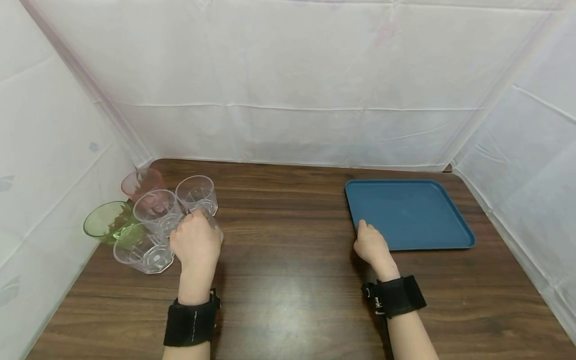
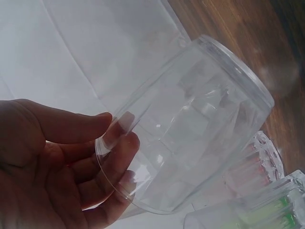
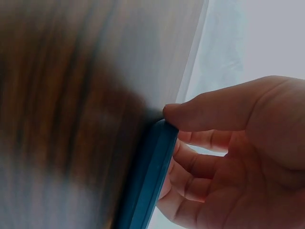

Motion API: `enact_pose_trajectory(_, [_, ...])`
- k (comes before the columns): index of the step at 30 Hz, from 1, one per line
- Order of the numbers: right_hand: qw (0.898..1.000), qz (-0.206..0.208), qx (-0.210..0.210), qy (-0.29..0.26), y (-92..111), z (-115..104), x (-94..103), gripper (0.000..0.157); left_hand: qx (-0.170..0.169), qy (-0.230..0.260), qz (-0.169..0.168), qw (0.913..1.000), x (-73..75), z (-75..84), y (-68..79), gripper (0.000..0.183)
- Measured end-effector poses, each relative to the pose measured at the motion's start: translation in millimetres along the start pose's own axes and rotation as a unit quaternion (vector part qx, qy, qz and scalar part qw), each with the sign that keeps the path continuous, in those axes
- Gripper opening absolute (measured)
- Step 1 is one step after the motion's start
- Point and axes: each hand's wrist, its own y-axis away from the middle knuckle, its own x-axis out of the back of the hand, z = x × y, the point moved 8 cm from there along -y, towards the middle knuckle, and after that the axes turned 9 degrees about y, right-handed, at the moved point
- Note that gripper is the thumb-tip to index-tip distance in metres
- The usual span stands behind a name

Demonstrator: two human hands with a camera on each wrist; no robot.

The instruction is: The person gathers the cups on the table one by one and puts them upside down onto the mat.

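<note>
At the left of the head view my left hand [image 1: 196, 237] covers much of a clear tumbler [image 1: 216, 226]. In the left wrist view its thumb and fingers pinch the rim of that tumbler [image 2: 200, 119], thumb on one side of the wall and fingertips on the other. My right hand [image 1: 372, 245] is at the near left corner of a blue rectangular tray [image 1: 409, 215], which lies flat on the table. The right wrist view has the thumb on one face of the tray's edge [image 3: 150, 176] and curled fingers on the other, gripping it.
Beside the left hand stand three more clear tumblers [image 1: 157, 250], a green cup [image 1: 105, 222] and a pink cup [image 1: 143, 184], close together. White sheets [image 1: 288, 75] wall the brown wooden table [image 1: 279, 215] at the back and both sides.
</note>
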Motion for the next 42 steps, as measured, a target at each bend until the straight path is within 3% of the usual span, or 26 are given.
enact_pose_trajectory(11, [0.999,-0.016,0.039,-0.01,4,-20,-4.4,0.044,-0.012,0.023,0.02,0.9995,4.0,4.6,1.6,0.007])
enact_pose_trajectory(25, [0.998,0.024,0.061,0.02,9,-41,-6.6,0.033,-0.026,0.032,0.041,0.9983,7.0,8.4,2.3,0.008])
enact_pose_trajectory(42, [0.995,0.028,0.092,0.027,15,-68,-12.5,0.03,-0.033,0.029,0.023,0.9988,5.0,11.9,3.5,0.007])
